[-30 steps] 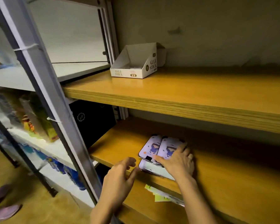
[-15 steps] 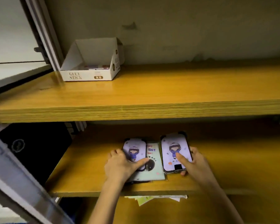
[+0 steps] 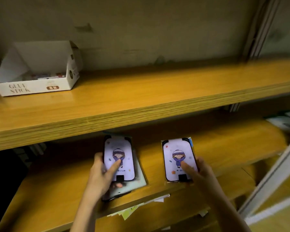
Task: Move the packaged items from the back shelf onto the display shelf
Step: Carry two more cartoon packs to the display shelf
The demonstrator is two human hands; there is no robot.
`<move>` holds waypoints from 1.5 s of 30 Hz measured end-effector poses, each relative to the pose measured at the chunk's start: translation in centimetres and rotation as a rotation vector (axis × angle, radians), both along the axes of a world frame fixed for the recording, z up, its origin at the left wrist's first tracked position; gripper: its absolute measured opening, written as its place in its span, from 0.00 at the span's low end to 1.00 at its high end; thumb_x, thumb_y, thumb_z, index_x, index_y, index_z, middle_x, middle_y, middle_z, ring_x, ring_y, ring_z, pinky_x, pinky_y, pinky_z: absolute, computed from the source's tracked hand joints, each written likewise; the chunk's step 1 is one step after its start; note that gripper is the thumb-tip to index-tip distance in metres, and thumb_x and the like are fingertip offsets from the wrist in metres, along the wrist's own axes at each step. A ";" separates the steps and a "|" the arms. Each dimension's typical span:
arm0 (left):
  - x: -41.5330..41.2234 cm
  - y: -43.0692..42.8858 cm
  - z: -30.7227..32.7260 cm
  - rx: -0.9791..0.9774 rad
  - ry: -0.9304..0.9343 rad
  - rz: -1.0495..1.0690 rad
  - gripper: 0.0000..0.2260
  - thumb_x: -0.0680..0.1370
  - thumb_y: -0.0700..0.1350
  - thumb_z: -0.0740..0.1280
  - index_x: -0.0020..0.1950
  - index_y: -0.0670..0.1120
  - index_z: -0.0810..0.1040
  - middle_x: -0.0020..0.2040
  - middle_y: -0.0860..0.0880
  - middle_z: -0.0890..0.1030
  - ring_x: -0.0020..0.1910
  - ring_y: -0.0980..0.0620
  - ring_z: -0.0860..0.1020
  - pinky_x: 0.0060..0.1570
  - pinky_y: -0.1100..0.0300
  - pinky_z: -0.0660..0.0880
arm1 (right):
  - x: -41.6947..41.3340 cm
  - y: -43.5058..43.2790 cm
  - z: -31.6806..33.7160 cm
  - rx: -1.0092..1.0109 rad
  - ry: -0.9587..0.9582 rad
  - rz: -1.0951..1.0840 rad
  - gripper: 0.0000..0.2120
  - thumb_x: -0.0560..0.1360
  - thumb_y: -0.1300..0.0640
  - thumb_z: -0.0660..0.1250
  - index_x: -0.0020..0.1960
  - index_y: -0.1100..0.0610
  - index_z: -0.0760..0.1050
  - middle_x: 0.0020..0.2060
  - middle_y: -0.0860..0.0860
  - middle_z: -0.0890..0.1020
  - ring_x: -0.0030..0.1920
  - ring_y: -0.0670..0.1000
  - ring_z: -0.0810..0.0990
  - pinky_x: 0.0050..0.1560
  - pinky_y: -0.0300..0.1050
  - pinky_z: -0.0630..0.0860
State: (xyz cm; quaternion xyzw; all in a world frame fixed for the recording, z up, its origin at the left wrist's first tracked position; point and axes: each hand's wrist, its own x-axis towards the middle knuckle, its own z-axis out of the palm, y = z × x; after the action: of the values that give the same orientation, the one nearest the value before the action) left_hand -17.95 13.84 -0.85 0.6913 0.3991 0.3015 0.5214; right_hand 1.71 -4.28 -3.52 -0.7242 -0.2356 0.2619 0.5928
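Note:
Two packaged phone cases with a cartoon figure on pale purple lie on the lower wooden shelf (image 3: pixel 57 186). My left hand (image 3: pixel 101 175) grips the left case (image 3: pixel 118 148), thumb across its front, fingers around its left edge. That case rests on a light green package (image 3: pixel 137 182) and another dark one beneath. My right hand (image 3: pixel 200 172) holds the right case (image 3: pixel 177 149), thumb pressed on its front, fingers at its right edge. The right case lies flat on the shelf, apart from the stack.
The upper wooden shelf (image 3: pixel 157 91) carries a white open "GLUE STICK" box (image 3: pixel 38 87) at the left. Papers (image 3: pixel 134 210) stick out under the lower shelf's front edge. A pale metal frame post (image 3: pixel 273 174) slants at the right. More packages (image 3: pixel 286 123) sit at far right.
My hands have drawn the two purple cases further apart; the right case now lies clear of the stack. The view has shifted right and closer.

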 end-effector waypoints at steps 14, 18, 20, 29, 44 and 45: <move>14.2 -14.4 1.5 -0.213 -0.136 -0.490 0.13 0.74 0.45 0.66 0.56 0.48 0.67 0.43 0.42 0.84 0.23 0.48 0.79 0.18 0.66 0.70 | 6.2 -17.2 3.4 0.175 0.033 -0.352 0.15 0.73 0.56 0.66 0.59 0.56 0.70 0.51 0.57 0.81 0.47 0.55 0.82 0.30 0.35 0.78; 19.9 -21.7 1.8 -0.219 -0.137 -0.548 0.12 0.73 0.47 0.67 0.54 0.50 0.68 0.45 0.42 0.84 0.26 0.46 0.81 0.20 0.64 0.72 | 9.9 -25.2 4.4 0.178 -0.026 -0.433 0.14 0.73 0.59 0.67 0.57 0.60 0.71 0.44 0.57 0.82 0.30 0.44 0.81 0.25 0.34 0.74; 21.8 -24.6 1.9 -0.227 -0.142 -0.563 0.15 0.71 0.49 0.67 0.55 0.50 0.68 0.47 0.43 0.83 0.32 0.44 0.83 0.24 0.59 0.76 | 11.5 -28.0 4.6 0.177 -0.036 -0.455 0.13 0.73 0.60 0.67 0.56 0.61 0.70 0.43 0.58 0.82 0.29 0.45 0.81 0.23 0.35 0.75; 33.8 -39.3 1.9 -0.225 -0.154 -0.671 0.15 0.72 0.47 0.67 0.56 0.49 0.68 0.52 0.46 0.82 0.42 0.47 0.84 0.24 0.58 0.78 | 20.7 -42.2 5.9 0.125 -0.080 -0.533 0.13 0.74 0.58 0.66 0.57 0.59 0.70 0.41 0.58 0.82 0.25 0.44 0.79 0.22 0.36 0.74; 53.7 -47.8 0.9 -0.192 -0.103 -0.694 0.09 0.75 0.47 0.67 0.52 0.50 0.70 0.46 0.46 0.82 0.31 0.53 0.78 0.20 0.64 0.68 | 37.7 -52.4 4.6 0.119 -0.018 -0.607 0.14 0.73 0.59 0.66 0.57 0.61 0.70 0.39 0.58 0.81 0.24 0.46 0.79 0.22 0.36 0.74; 55.5 -47.9 0.7 -0.192 -0.104 -0.688 0.10 0.75 0.47 0.66 0.54 0.50 0.69 0.46 0.46 0.82 0.32 0.53 0.79 0.20 0.65 0.68 | 39.5 -52.6 4.5 0.111 -0.022 -0.603 0.15 0.73 0.59 0.66 0.57 0.61 0.70 0.39 0.58 0.81 0.24 0.47 0.79 0.22 0.36 0.74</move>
State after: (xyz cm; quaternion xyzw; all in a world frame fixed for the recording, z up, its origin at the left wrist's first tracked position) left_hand 37.52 -34.04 -0.17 0.7167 0.1424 0.1043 0.6746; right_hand 41.24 -56.92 0.96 -0.7309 -0.0302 0.0529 0.6798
